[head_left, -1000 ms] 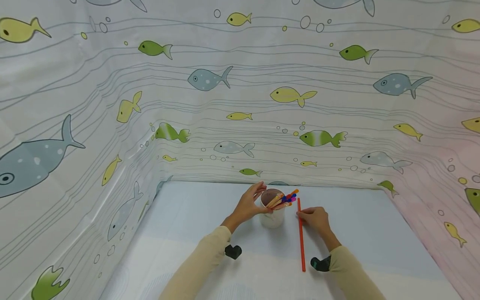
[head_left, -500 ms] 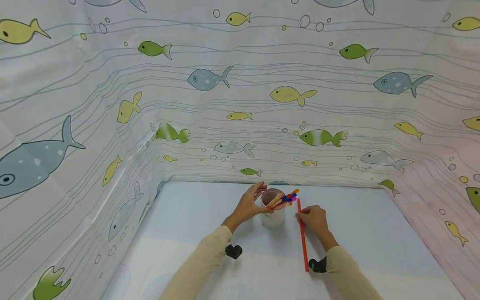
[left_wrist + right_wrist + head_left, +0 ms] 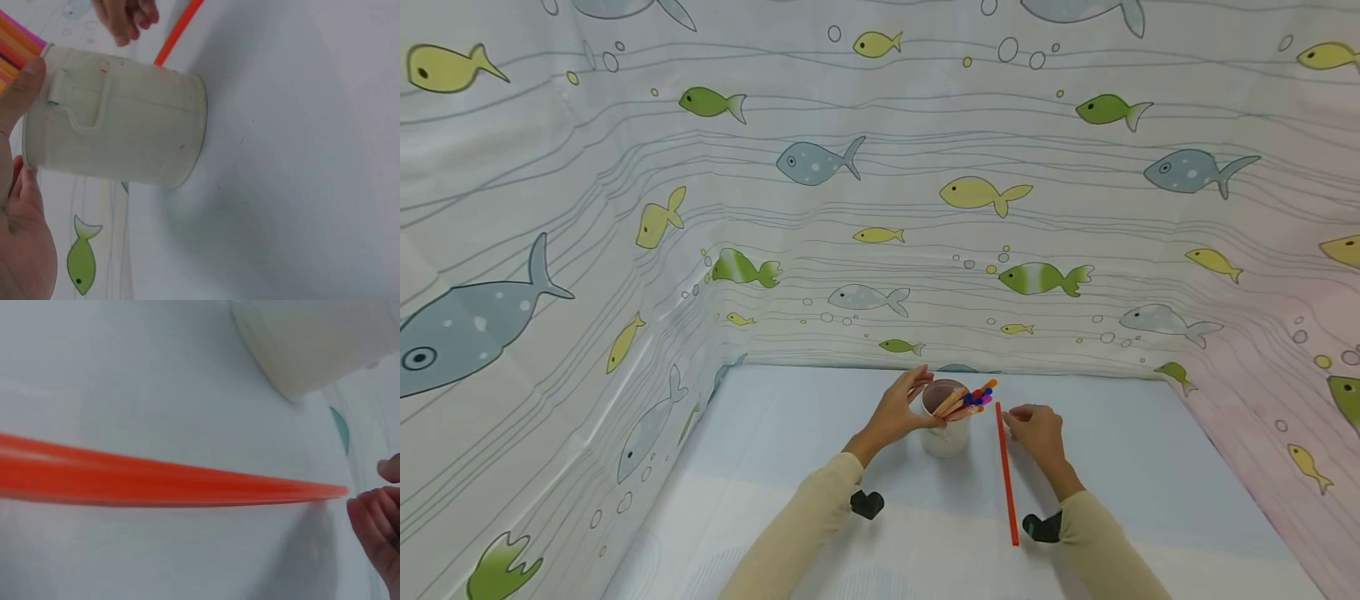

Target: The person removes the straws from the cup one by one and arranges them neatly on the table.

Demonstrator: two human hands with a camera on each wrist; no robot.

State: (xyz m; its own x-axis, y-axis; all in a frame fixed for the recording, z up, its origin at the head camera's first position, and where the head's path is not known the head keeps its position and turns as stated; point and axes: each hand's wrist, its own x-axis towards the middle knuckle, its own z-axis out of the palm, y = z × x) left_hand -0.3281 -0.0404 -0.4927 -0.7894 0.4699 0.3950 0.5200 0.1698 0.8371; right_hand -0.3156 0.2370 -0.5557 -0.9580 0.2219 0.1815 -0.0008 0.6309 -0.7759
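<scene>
So with the cup (image 3: 946, 442) as the clock centre, seen from the head view, the left hand (image 3: 895, 410) is on its rim at 9 o'clock and the sticks (image 3: 966, 400) stand inside, leaning out towards 2. The straw (image 3: 1008, 479) is off at about 4, running roughly 11:30 to 5:30, with the right hand (image 3: 1036, 428) just beside its far end, at 3. Behind the table (image 3: 1120, 467) at 12 there's the sheet (image 3: 880, 275).

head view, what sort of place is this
Perhaps a makeshift recording booth: fish-print sheeting encloses a pale tabletop at the back and both sides, and dark devices show by the cuffs.
</scene>
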